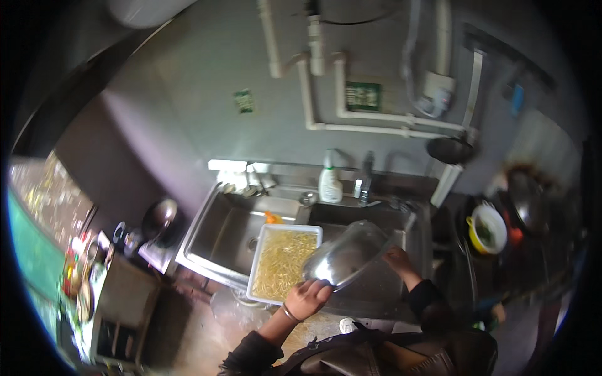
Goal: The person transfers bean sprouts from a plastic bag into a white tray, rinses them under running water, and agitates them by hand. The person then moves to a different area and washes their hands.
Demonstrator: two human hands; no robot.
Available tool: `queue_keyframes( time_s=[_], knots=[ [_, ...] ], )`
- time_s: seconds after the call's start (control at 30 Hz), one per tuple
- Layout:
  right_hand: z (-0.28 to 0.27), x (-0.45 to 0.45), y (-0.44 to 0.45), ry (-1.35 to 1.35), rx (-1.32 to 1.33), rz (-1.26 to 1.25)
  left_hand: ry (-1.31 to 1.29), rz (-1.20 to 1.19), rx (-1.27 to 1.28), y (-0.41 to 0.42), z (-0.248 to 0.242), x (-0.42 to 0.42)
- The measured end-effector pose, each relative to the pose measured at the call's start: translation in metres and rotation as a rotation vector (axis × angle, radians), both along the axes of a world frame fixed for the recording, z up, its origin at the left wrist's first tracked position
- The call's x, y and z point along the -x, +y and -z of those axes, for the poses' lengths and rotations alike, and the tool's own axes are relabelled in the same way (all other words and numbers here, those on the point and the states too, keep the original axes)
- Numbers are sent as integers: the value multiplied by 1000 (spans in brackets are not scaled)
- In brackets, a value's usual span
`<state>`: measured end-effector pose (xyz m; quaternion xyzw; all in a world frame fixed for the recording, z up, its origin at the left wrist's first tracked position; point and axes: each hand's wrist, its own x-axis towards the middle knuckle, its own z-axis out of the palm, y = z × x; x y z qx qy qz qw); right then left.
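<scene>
A large round metal pan [350, 256] is tilted over the right sink basin [376, 293]. My left hand [308, 297], with a bangle at the wrist, grips its near left edge. At the pan's right edge, the fingers of my right hand [399, 261] are closed on the rim; blur hides the exact hold. Just left of the pan, a white rectangular tray [254, 277] full of thin pale-yellow strands, like bean sprouts, rests across the sink's front edge. The pan overlaps the tray's right side from this view.
The left sink basin [221, 235] has an orange item [272, 217] behind the tray. A spray bottle [330, 183], a small metal bowl [308, 199] and a faucet [364, 181] line the back ledge. At right, a yellow-and-white colander [489, 230] stands near a glowing burner [516, 235].
</scene>
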<state>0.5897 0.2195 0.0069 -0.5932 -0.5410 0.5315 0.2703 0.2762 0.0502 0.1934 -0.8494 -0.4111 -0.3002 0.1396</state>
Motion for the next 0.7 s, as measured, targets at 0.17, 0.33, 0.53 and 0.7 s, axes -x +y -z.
queue_keyframes(
  time_s=[0.17,0.33,0.53,0.7],
  knots=[
    [-39,31,-101,-485,-701,92,-23,44,-120,-25,14,19],
    [-26,4,-208,-477,-634,50,-115,99,-115,-26,56,37],
    [14,-56,-381,-422,-109,569,-300,35,-12,14,63,40],
    [39,-92,-493,-475,71,666,-350,-47,192,-7,35,-50]
  ],
)
